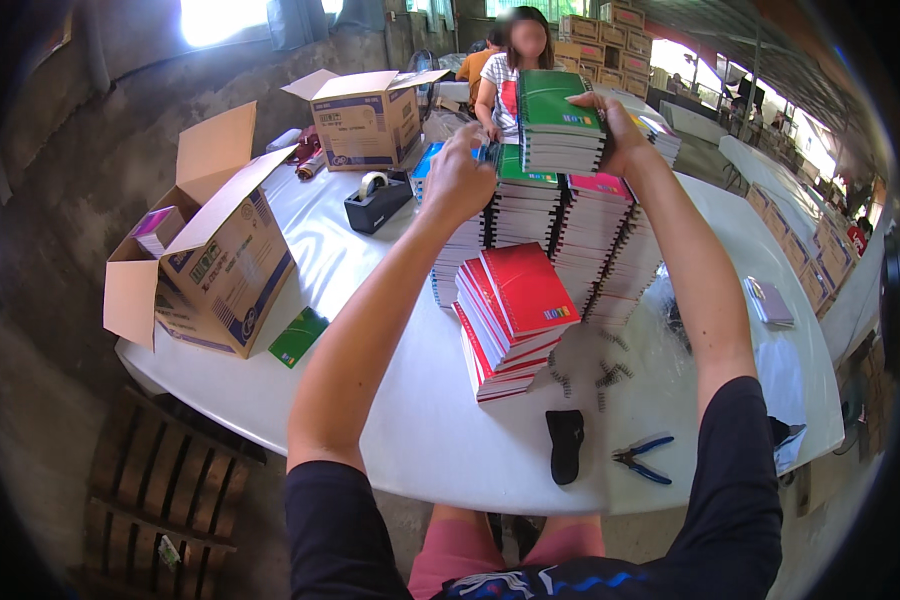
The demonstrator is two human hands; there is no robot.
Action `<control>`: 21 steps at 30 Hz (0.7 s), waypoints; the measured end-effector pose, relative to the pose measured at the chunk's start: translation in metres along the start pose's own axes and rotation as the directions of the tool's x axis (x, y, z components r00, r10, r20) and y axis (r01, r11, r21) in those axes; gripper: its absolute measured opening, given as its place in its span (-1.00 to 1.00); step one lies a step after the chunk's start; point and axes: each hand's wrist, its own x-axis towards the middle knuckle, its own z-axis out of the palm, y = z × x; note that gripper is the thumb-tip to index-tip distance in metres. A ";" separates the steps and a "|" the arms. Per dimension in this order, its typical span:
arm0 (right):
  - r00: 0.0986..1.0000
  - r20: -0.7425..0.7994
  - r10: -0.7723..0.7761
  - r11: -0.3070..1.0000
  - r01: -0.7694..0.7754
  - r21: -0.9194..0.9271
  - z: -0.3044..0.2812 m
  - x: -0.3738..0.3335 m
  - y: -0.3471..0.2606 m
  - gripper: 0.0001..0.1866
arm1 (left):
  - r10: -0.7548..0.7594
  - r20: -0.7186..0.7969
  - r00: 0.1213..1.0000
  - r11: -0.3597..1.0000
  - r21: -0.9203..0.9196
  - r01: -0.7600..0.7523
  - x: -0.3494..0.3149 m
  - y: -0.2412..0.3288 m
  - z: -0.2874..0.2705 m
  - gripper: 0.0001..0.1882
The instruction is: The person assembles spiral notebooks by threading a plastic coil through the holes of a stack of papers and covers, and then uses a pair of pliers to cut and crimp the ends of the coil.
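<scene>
My right hand (622, 132) grips the right side of a stack of green spiral notebooks (560, 105), its thumb on the top cover. This stack sits high at the back of tall piles of spiral notebooks. My left hand (460, 178) is raised over the left piles, fingers apart and slightly bent, with nothing visible in it. Beneath it are blue notebooks (426, 165), partly hidden by the hand. Another green notebook (515, 166) and a pink notebook (602, 186) top the neighbouring piles. Nearer me stands an uneven stack of red notebooks (526, 290).
Two open cardboard boxes (225, 270) and a black tape dispenser (378, 203) stand left on the white table (410, 440). A green card (298, 337) lies nearby. Loose coils (610, 375), a black pouch (565, 447) and blue-handled pliers (644, 460) lie in front. A person (510, 75) is across the table.
</scene>
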 end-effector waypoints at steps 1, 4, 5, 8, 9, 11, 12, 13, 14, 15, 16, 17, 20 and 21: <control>1.000 0.023 -0.017 1.000 0.017 0.002 -0.001 0.000 0.001 -0.71 | -0.121 -0.028 0.992 0.968 -0.223 0.112 0.005 0.004 0.002 -0.41; 0.993 0.089 -0.074 0.997 0.072 0.029 -0.007 -0.006 0.000 -0.75 | -0.466 0.329 0.821 0.315 -0.806 0.501 0.022 0.020 -0.010 -0.19; 0.990 0.128 -0.065 0.998 0.064 0.009 -0.007 -0.013 -0.006 -0.75 | -0.367 0.415 0.832 0.295 -0.797 0.528 0.025 0.021 -0.015 -0.14; 0.903 0.428 0.031 0.999 -0.023 -0.023 -0.010 -0.025 -0.024 -0.78 | -0.039 0.606 0.794 0.259 -0.762 0.594 0.028 0.011 -0.027 -0.03; 0.812 0.570 0.123 0.992 -0.080 -0.100 -0.018 -0.023 -0.036 -0.80 | 0.085 0.634 0.769 0.254 -0.760 0.598 0.029 0.008 -0.030 -0.02; 0.756 0.601 0.261 0.953 -0.101 -0.287 -0.022 -0.027 -0.042 -0.73 | 0.231 0.696 0.680 0.247 -0.718 0.651 0.022 0.002 -0.034 -0.14; 0.749 0.581 0.318 0.920 -0.094 -0.381 -0.021 -0.031 -0.040 -0.68 | 0.179 0.718 0.673 0.363 -0.684 0.633 0.011 0.008 -0.035 -0.19; 0.761 0.538 0.363 0.876 -0.081 -0.476 -0.023 -0.036 -0.039 -0.63 | 0.134 0.736 0.664 0.474 -0.636 0.609 -0.001 0.019 -0.032 -0.23; 0.777 0.494 0.389 0.829 -0.062 -0.555 -0.024 -0.042 -0.037 -0.57 | 0.089 0.748 0.658 0.577 -0.577 0.578 -0.014 0.029 -0.028 -0.28; 0.789 0.462 0.405 0.784 -0.041 -0.619 -0.019 -0.046 -0.033 -0.52 | 0.032 0.758 0.651 0.542 -0.560 0.626 -0.028 0.038 -0.026 -0.42; 0.803 0.444 0.397 0.752 -0.007 -0.659 -0.016 -0.046 -0.029 -0.46 | 0.020 0.737 0.676 0.536 -0.578 0.615 -0.040 0.042 -0.023 -0.43; 0.824 0.438 0.359 0.742 0.033 -0.670 -0.013 -0.048 -0.024 -0.41 | 0.007 0.714 0.700 0.531 -0.596 0.603 -0.050 0.045 -0.022 -0.45; 0.908 0.411 0.078 0.789 0.195 -0.582 -0.019 -0.064 -0.026 -0.24 | 0.001 0.634 0.773 0.387 -0.713 0.585 -0.062 0.060 -0.017 -0.47; 0.913 0.401 -0.078 0.838 0.279 -0.470 -0.022 -0.072 -0.024 -0.18 | -0.013 0.604 0.797 0.312 -0.755 0.577 -0.066 0.065 -0.018 -0.48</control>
